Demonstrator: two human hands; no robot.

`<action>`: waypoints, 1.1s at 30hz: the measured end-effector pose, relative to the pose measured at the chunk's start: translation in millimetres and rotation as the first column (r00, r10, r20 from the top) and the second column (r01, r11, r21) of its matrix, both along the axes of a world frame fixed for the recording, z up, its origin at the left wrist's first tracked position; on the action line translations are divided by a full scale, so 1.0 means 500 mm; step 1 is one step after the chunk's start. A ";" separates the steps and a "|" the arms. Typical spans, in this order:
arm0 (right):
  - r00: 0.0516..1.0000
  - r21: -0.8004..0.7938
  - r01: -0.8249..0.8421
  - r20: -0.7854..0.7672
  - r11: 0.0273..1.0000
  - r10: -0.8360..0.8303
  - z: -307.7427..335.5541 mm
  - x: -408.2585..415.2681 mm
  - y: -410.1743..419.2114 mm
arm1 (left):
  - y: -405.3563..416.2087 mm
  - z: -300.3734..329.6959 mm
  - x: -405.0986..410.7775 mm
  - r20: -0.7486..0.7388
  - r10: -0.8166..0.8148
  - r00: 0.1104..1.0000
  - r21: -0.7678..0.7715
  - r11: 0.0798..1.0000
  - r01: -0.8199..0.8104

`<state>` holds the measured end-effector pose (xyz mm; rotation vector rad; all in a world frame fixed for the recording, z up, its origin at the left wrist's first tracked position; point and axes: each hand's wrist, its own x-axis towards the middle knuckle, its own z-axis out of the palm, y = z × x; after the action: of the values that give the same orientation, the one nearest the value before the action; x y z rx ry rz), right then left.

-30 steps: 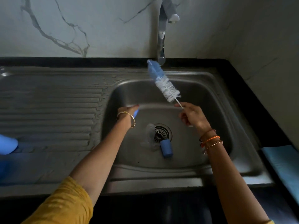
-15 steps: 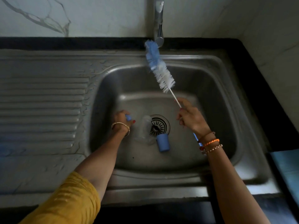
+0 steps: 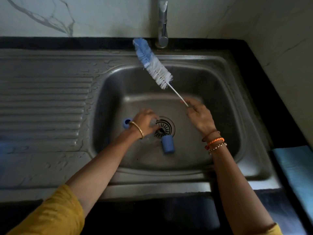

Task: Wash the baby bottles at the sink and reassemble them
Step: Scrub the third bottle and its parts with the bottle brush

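My right hand grips the thin white stem of a bottle brush, whose blue and white bristles point up and left toward the tap. My left hand is down on the sink floor beside the drain, its fingers curled round a clear bottle part that is blurred and mostly hidden. A blue ring-shaped piece lies just left of that wrist. A blue cap lies on its side in front of the drain.
The steel sink basin has a ribbed, wet drainboard on its left. The tap stands at the back, with no water visible. A light blue cloth lies on the dark counter at the right.
My left hand let go of the blue ring piece, which now lies on the sink floor, and moved right onto the clear part by the drain. The brush stays raised.
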<state>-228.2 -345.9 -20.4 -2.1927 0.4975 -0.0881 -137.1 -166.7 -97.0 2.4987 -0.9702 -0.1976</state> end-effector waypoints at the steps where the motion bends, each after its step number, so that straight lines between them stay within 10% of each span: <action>1: 1.000 0.014 -0.028 -0.008 0.999 0.028 -0.003 0.000 -0.002 | -0.014 -0.005 -0.016 0.014 -0.147 0.989 0.154 0.978 0.143; 7: 0.999 -0.010 0.017 0.033 1.000 -0.016 -0.005 -0.003 0.000 | -0.058 -0.041 -0.055 0.102 -0.375 0.921 0.623 0.746 0.235; 21: 0.996 -0.096 0.055 0.073 0.994 -0.048 -0.001 0.002 -0.011 | -0.048 -0.057 -0.058 0.087 -0.447 0.890 0.685 0.676 0.272; 29: 0.985 -0.181 0.083 0.165 0.980 -0.053 0.012 -0.010 -0.046 | -0.029 0.026 -0.063 0.012 -0.095 0.995 0.005 0.996 0.094; 33: 0.954 -0.139 0.122 0.289 0.983 -0.078 0.017 -0.026 -0.050 | -0.009 0.112 -0.044 -0.457 0.100 0.884 -0.516 0.780 -0.355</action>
<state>-241.4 -371.1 -11.9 -2.2558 0.4516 -0.5037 -159.1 -171.4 -40.8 1.8632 -0.4399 -0.2748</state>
